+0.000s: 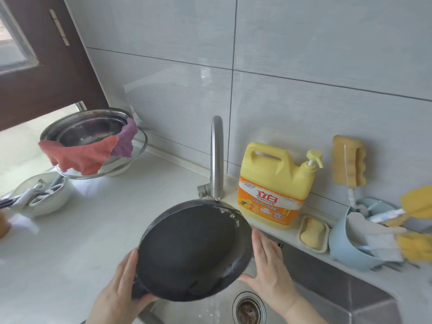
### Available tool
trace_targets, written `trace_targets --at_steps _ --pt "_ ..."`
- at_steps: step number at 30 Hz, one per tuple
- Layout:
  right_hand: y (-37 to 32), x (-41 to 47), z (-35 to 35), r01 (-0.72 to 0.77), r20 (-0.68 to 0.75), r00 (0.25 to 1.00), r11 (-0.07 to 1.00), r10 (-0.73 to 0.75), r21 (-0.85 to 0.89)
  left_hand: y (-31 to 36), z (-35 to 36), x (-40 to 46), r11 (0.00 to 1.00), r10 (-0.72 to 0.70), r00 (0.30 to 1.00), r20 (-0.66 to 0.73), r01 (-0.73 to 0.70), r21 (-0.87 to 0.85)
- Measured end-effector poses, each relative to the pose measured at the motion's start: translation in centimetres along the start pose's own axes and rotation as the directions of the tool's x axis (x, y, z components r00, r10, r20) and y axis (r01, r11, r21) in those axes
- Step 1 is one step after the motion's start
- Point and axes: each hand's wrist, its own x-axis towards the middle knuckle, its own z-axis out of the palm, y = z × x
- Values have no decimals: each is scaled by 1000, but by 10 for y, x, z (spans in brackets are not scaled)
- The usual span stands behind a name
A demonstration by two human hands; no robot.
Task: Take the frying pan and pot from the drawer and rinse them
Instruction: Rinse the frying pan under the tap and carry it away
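Note:
A dark non-stick frying pan (191, 249) is tilted over the steel sink (327, 298), its far rim right under the steel tap (217, 157). Water beads on that far rim and runs off the low edge toward the drain (249, 308). My left hand (119, 293) grips the pan at its near left rim, where the handle joins. My right hand (268, 265) presses flat against the pan's right rim and underside, fingers spread. No pot is recognisable apart from steel bowls on the counter.
Stacked steel bowls (88, 129) draped with red and purple cloths stand at back left, a white bowl of utensils (39, 195) in front of them. Behind the sink are a yellow detergent jug (273, 185), a soap dish (313, 233), a hanging sponge (348, 160) and a blue tub (350, 251) of brushes.

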Motion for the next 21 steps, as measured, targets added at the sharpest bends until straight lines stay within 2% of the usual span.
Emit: trace_targets --at_steps 9,12,15,21 --pt "16 -22 -20 -57 -69 996 998 56 -14 24 12 15 998 -11 993 115 17 -55" --pt "32 -35 -27 -136 -96 986 990 138 19 34 26 19 998 29 991 131 -20 -66" --pt "41 -44 -39 -189 -207 959 981 195 46 47 38 29 994 85 989 121 -74 -86" --pt "49 -48 -48 -193 -358 915 981 185 15 59 47 40 983 159 980 119 -146 -112"
